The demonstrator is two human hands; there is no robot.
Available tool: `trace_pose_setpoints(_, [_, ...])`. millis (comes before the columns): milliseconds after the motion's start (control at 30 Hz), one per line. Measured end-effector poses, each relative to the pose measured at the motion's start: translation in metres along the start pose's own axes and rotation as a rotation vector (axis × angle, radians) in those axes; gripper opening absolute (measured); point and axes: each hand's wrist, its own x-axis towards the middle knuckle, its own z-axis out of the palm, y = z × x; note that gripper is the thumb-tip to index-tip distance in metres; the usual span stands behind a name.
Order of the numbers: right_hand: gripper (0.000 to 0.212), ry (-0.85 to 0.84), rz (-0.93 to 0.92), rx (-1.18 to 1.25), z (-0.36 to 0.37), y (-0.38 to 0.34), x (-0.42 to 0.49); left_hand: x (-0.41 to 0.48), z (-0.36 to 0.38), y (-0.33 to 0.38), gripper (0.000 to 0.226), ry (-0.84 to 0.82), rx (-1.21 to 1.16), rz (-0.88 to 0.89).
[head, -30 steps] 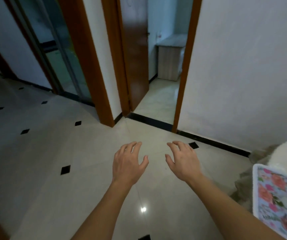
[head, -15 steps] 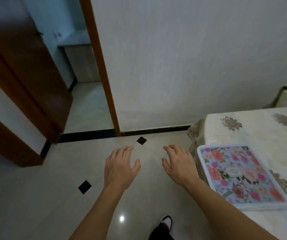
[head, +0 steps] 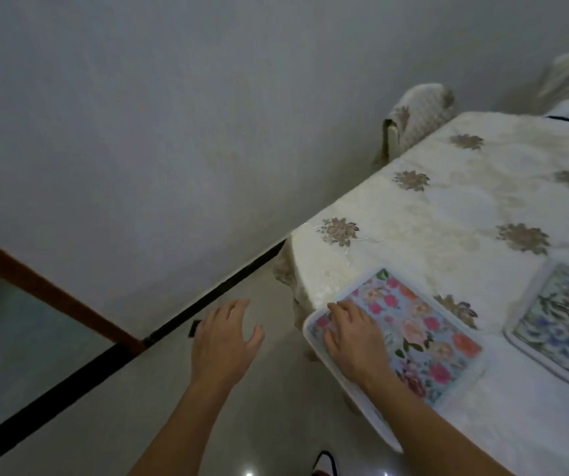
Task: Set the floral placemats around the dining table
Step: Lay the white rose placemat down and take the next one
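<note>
The right hand (head: 353, 334) lies flat, fingers spread, on the near left part of a pink-flowered placemat (head: 424, 333); it presses the mat and grips nothing. That mat sits at the near left corner of the table (head: 448, 214), and its near edge seems to overhang the table's rim. The left hand (head: 223, 341) hangs open and empty over the floor (head: 70, 389), left of the table and clear of the mat. A second mat (head: 564, 324), blue and green, lies just right of the first, cut off by the frame.

The step in hand looks like squaring this mat at its place. The next move likely calls for sliding it farther onto the cloth, with the left hand brought in to steady its near edge.
</note>
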Motion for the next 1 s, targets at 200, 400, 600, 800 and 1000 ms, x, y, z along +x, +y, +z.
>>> trace_pose_setpoints(200, [0.044, 0.057, 0.236, -0.048, -0.011, 0.058, -0.006, 0.061, 0.035, 0.048, 0.049, -0.133, -0.059, 0.185])
trace_pose_setpoints(400, [0.048, 0.127, 0.514, -0.083, -0.026, 0.102, -0.033, 0.108, 0.071, 0.105, 0.054, -0.222, -0.148, 0.456])
trace_pose_setpoints(600, [0.052, 0.193, 0.751, -0.109, -0.036, 0.124, -0.07, 0.146, 0.098, 0.149, 0.064, -0.304, -0.194, 0.624])
trace_pose_setpoints(800, [0.048, 0.201, 0.981, -0.065, -0.026, 0.118, -0.081, 0.162, 0.131, 0.16, 0.057, -0.444, -0.283, 0.605])
trace_pose_setpoints(1000, [0.045, 0.157, 1.229, 0.118, -0.008, 0.106, -0.086, 0.162, 0.15, 0.145, 0.062, -0.644, -0.301, 0.371])
